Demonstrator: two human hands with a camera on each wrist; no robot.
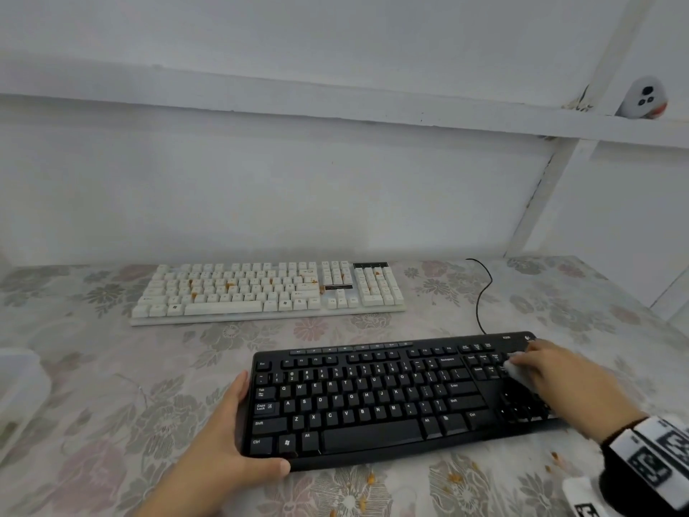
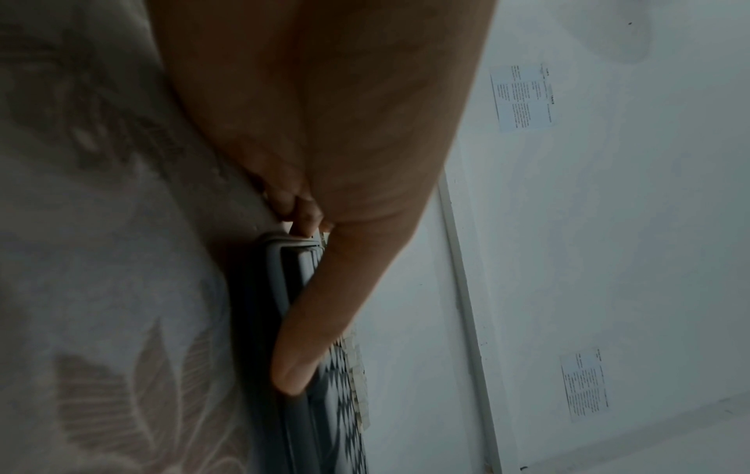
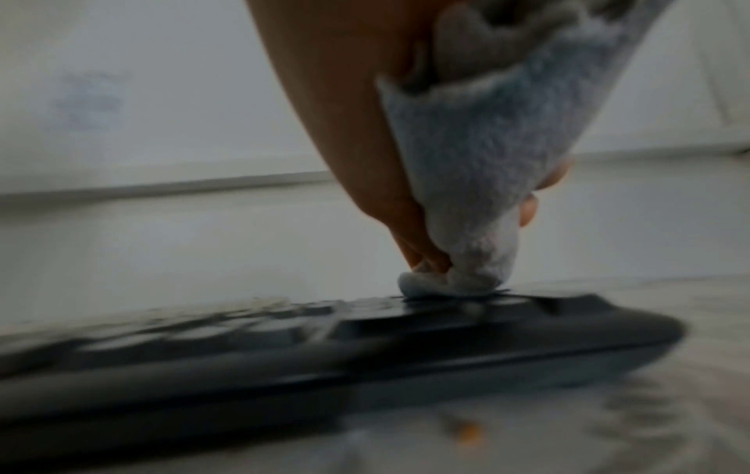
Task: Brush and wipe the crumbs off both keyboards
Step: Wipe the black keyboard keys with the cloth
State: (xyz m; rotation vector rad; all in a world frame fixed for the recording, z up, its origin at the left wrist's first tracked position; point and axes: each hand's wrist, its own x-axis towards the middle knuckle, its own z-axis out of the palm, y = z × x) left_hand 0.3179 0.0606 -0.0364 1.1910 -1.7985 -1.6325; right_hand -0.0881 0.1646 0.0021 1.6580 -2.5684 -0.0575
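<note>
A black keyboard (image 1: 373, 401) lies near me on the flowered tablecloth (image 1: 112, 404). My left hand (image 1: 227, 438) holds its front-left corner, fingers along the left edge and thumb (image 2: 308, 336) on the front edge. My right hand (image 1: 551, 371) pinches a white cloth (image 1: 516, 371) and presses it onto the keys at the keyboard's far right; the cloth (image 3: 474, 160) is bunched at its tip. Farther back lies a white keyboard (image 1: 261, 289) with orange crumbs (image 1: 229, 283) among its keys. Neither hand is near it.
Orange crumbs (image 1: 455, 478) are scattered on the cloth in front of the black keyboard. A black cable (image 1: 483, 292) runs from it toward the wall. A white container (image 1: 18, 386) sits at the left edge. A white round device (image 1: 643, 98) rests on the shelf.
</note>
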